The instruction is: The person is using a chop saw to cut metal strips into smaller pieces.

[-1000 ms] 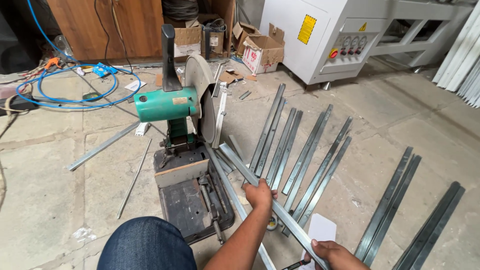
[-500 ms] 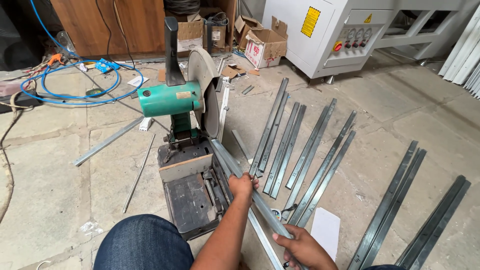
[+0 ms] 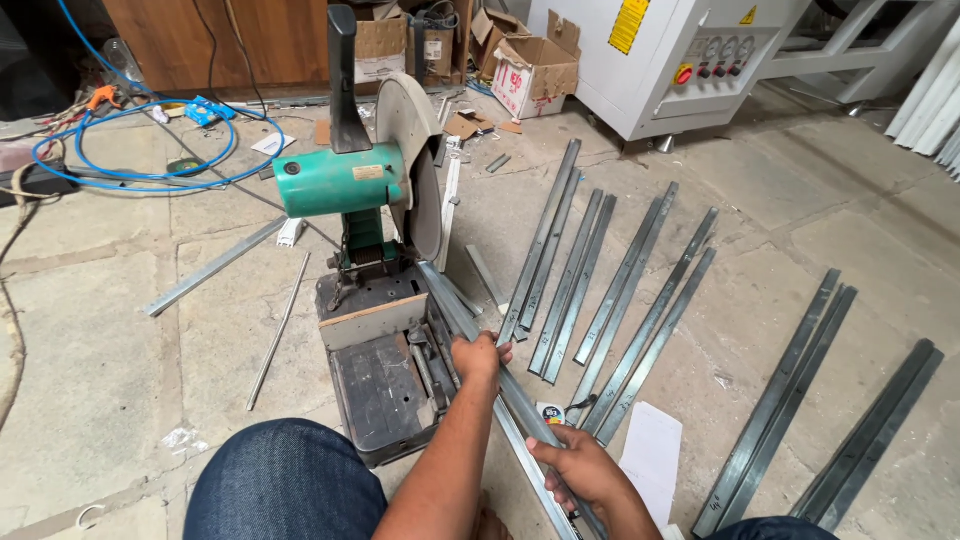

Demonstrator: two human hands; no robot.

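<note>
A long grey metal channel strip [image 3: 455, 305] lies across the base of the green chop saw [image 3: 365, 200], its long axis running from under the raised cutting disc [image 3: 415, 165] at centre frame down toward the lower right. Both hands sit on this strip. The left hand [image 3: 478, 355] is the nearer one to the disc, just below centre, fingers curled together and clamped over the strip beside the saw's black base plate [image 3: 380, 385]. The right hand [image 3: 578, 470], lower right of centre, grips the same strip farther back, fingers wrapped closed around it. To the right, several similar metal strips [image 3: 600, 280] lie fanned on the concrete floor [image 3: 120, 380], well apart from the hands. A blue hose [image 3: 140, 150] coils at upper left.
</note>
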